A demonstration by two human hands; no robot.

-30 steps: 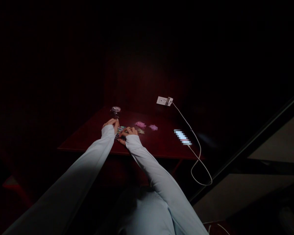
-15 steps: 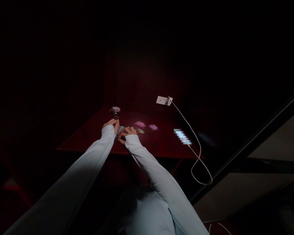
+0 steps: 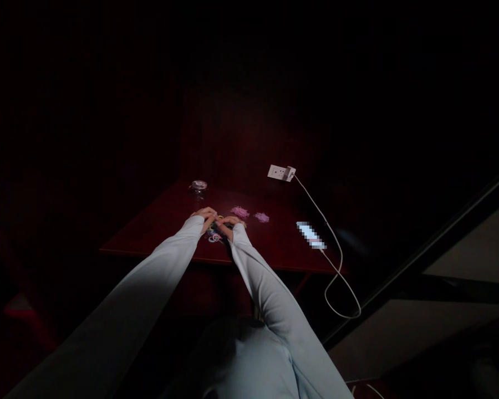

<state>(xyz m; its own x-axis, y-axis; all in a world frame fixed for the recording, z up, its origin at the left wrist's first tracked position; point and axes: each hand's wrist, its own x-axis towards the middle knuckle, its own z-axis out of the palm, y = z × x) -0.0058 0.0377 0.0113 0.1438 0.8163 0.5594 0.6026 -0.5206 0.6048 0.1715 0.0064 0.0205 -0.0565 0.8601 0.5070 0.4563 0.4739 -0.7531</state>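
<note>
My left hand (image 3: 205,214) and my right hand (image 3: 231,223) meet over a heap of small, multicoloured elastic bands (image 3: 214,237) on the dark red table. Fingers of both hands are bent and drawn together at the heap, with the fingertips almost touching. Whatever is pinched between them is too small and dim to make out. Just past the right hand lies a pink pile (image 3: 240,212) of similar small bands, and a lilac pile (image 3: 261,217) sits further right. A clear jar (image 3: 198,191) stands behind the left hand.
The table (image 3: 149,235) has a front edge close to my body. A phone (image 3: 311,235), its screen blurred out, lies at the right, joined by a white cable (image 3: 340,249) to a charger in the wall socket (image 3: 281,173). The cable loops over the table's right edge.
Both hands have moved closer together over the heap, the left one shifting right. My right hand now covers the small yellowish pile that was visible beside it. The view has shifted slightly.
</note>
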